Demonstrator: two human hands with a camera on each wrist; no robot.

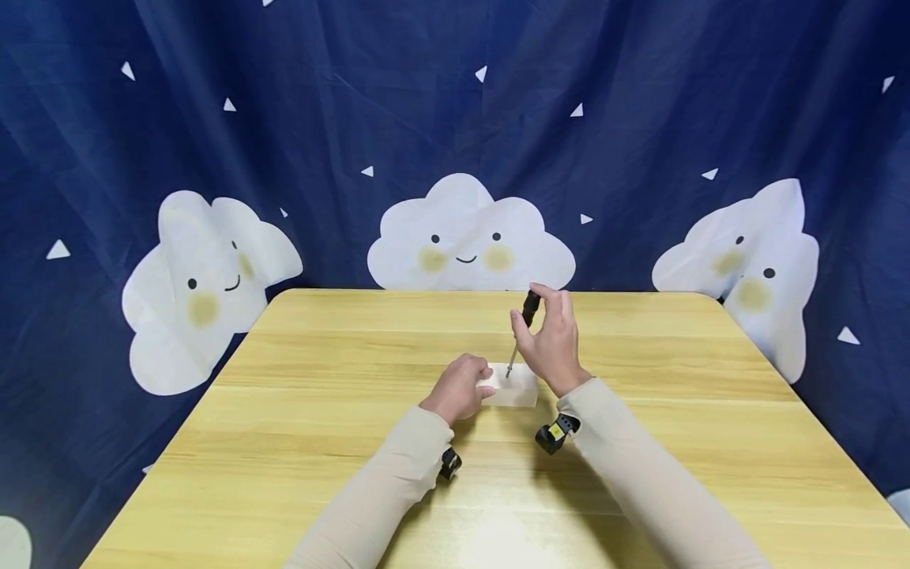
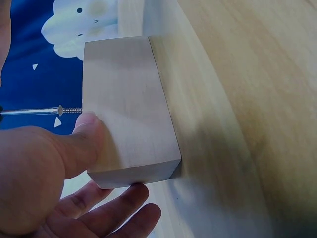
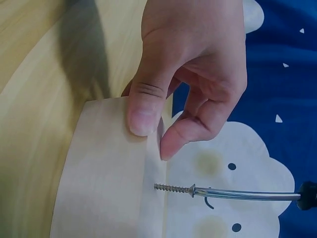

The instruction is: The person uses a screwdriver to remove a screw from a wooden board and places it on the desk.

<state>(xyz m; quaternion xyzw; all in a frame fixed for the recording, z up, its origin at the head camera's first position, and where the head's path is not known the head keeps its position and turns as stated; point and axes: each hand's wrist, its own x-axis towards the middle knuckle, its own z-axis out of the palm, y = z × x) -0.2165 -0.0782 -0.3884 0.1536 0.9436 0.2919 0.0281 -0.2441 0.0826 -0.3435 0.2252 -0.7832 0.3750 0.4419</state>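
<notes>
Head view shows the left hand point(image 1: 458, 389) gripping one end of the wooden block point(image 1: 522, 393) — thumb on its near face — while the right hand's point(image 1: 556, 341) curled thumb and fingers hold the screwdriver point(image 1: 529, 308) by its handle. Just beyond the left thumb tip, the screw point(image 2: 73, 110) meets the screwdriver's tip — its point at the block's upper face.
</notes>
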